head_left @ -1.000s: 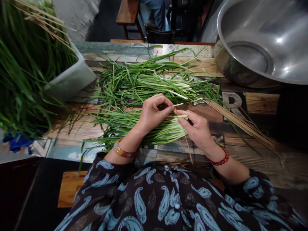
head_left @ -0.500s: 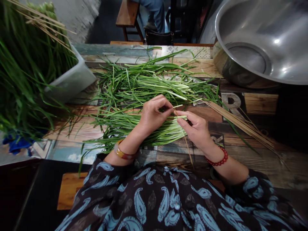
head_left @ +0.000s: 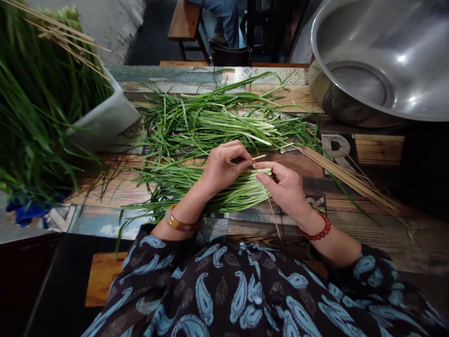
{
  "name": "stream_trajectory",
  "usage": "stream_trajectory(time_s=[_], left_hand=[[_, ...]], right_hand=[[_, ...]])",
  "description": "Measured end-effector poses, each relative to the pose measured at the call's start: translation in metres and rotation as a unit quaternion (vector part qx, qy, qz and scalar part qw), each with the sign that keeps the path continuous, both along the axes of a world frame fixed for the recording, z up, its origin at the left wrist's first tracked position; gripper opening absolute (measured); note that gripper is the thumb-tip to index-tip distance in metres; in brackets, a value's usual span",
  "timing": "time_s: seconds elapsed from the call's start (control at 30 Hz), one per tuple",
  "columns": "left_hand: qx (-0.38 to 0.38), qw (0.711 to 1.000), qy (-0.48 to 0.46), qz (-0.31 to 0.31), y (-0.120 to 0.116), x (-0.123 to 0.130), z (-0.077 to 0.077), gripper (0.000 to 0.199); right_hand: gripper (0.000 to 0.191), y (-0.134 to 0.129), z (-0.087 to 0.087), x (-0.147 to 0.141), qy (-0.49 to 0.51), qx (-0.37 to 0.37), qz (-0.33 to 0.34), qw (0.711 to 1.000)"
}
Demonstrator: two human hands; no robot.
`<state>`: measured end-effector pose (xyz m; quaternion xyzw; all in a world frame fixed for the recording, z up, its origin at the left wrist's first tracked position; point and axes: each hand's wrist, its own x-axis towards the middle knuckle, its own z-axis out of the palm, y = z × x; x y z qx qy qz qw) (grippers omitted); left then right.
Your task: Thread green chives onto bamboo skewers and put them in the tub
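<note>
Close in front of me lies a bundle of green chives, pale stem ends to the right and leaves spreading left. My left hand, wearing a bangle, is closed in a pinch above the stems, on one end of a thin straw strip. A pale stem pokes out beside its fingertips. My right hand, with a red bead bracelet, pinches the bundle's stem ends between thumb and fingers. The strip's other end hangs below the stems toward me; its middle is partly hidden.
Behind the bundle spreads a looser heap of chives. Dry straw strips lie to the right. A large steel basin stands at the back right. At left, a white bin overflows with chives. A seated person's leg shows beyond the table.
Both hands stay almost in place, the right fingers shifting very slightly left at the stem ends. The whole view has moved a little.
</note>
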<state>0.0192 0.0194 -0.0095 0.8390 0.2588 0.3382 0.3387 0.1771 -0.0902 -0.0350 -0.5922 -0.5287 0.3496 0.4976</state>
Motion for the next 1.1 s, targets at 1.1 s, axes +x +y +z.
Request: stream_trajectory(time_s=[1.1], left_hand=[[-0.29, 0.949, 0.086, -0.093, 0.01, -0.011, 0.006, 0.024]], right_hand=[[0.048, 0.016, -0.001, 0.018, 0.118, -0.019, 0.008, 0.993]])
